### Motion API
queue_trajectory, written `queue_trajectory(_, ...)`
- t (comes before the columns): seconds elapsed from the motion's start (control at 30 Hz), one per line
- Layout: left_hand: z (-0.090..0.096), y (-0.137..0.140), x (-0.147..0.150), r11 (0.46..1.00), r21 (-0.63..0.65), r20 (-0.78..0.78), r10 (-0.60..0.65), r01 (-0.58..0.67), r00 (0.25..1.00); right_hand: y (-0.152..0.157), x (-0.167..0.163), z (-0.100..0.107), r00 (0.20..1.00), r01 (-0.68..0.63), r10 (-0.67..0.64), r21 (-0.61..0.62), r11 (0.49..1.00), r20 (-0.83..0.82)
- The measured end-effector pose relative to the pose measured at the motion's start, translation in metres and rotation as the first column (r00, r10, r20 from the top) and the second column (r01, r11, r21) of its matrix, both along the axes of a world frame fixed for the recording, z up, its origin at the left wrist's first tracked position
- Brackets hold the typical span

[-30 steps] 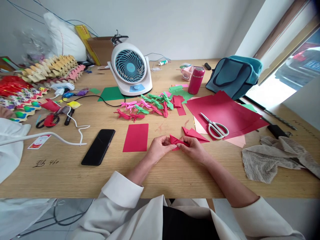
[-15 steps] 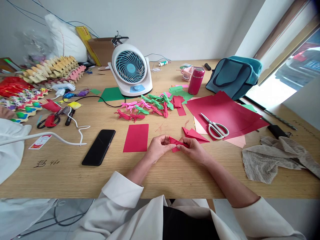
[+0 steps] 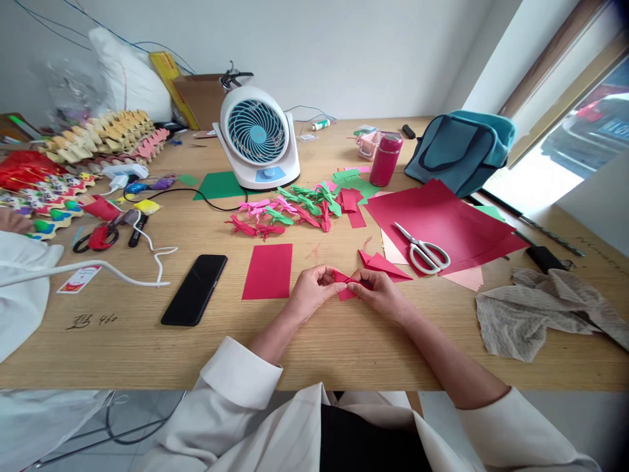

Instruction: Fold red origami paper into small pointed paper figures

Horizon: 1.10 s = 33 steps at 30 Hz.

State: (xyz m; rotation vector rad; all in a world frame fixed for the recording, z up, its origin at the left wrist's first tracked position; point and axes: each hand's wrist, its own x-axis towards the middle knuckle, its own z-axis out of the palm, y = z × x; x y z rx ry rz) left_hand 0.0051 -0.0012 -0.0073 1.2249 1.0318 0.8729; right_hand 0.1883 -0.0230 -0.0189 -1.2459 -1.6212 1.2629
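Between my two hands is a small piece of folded red paper (image 3: 346, 293), creased at a slant and partly covered by fingers. My left hand (image 3: 317, 288) pinches its left side, with the thumb laid along the front. My right hand (image 3: 377, 292) grips the other side, thumb tip close to the left thumb. Just beyond my right hand lies a pointed, folded red paper piece (image 3: 386, 263). A flat red paper rectangle (image 3: 267, 271) rests left of my left hand. Farther back is a pile of folded green, pink and red paper figures (image 3: 309, 204).
White-handled scissors (image 3: 428, 255) lie on large red sheets (image 3: 447, 223) at right, near a crumpled cloth (image 3: 535, 314). A black phone (image 3: 194, 290) is at left. Behind stand a fan (image 3: 258, 137), a red flask (image 3: 386, 159) and a blue bag (image 3: 459, 151). Another person's sleeve (image 3: 22, 288) shows at far left.
Almost nothing differs. Both hands keep their pinch on the folded red paper, which has shifted very slightly.
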Motion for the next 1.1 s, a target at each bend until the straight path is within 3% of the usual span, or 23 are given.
queue_trajectory(0.4,-0.0022,0.0032,-0.0002,0.999,0.039,0.004,0.016,-0.016,1.0,-0.0017,0.0001,0.0036,0.999,-0.017,0.017,0.0,1.0,0.047)
queue_trajectory(0.77,-0.0023,0.0007,0.0011,0.999,-0.032,0.082,0.031,-0.028,0.996,-0.0021,-0.0001,0.0035,0.998,-0.033,0.033,-0.002,0.999,0.045)
queue_trajectory(1.1,-0.0055,0.0053,-0.0026,0.996,0.078,0.061,0.046,-0.051,0.997,-0.0026,-0.0004,0.0061,0.994,-0.042,0.04,0.02,0.999,0.104)
